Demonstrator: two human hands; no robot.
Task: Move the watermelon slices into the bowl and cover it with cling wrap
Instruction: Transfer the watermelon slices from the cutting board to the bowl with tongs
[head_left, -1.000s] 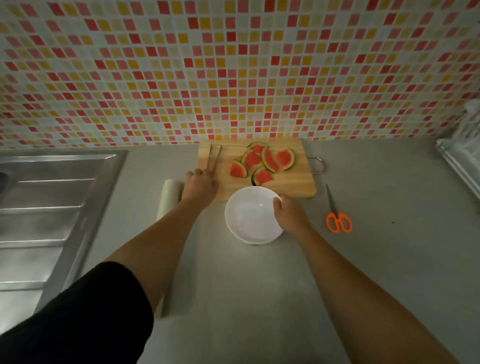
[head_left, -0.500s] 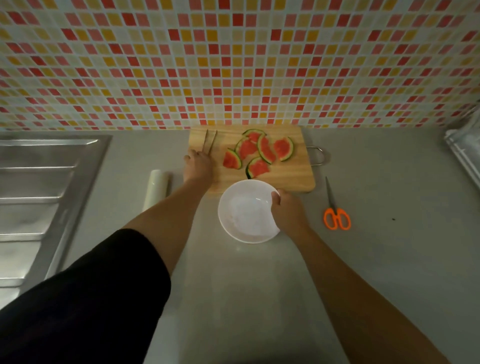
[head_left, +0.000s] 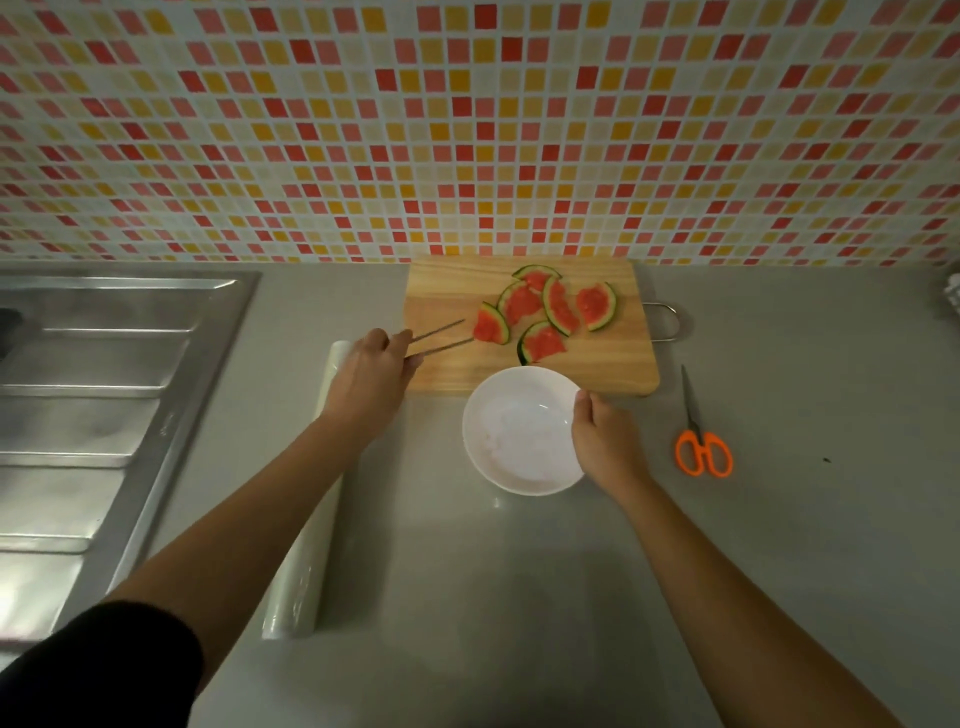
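Several watermelon slices (head_left: 545, 312) with green rind lie on a wooden cutting board (head_left: 447, 296) by the tiled wall. A white bowl (head_left: 514, 431) with nothing in it stands just in front of the board. My right hand (head_left: 605, 441) grips the bowl's right rim. My left hand (head_left: 371, 374) holds metal tongs (head_left: 441, 338) whose two tips point at the leftmost slice, the lower tip almost touching it. A roll of cling wrap (head_left: 306, 561) lies on the counter, partly under my left forearm.
Orange-handled scissors (head_left: 701, 441) lie right of the bowl. A steel sink drainboard (head_left: 104, 405) fills the left side. The grey counter (head_left: 519, 597) stretches toward me. A white object (head_left: 953, 293) shows at the far right edge.
My left hand picked the tongs up off the board and turned them, so they now point right at the slices. The right hand stayed on the bowl's rim.
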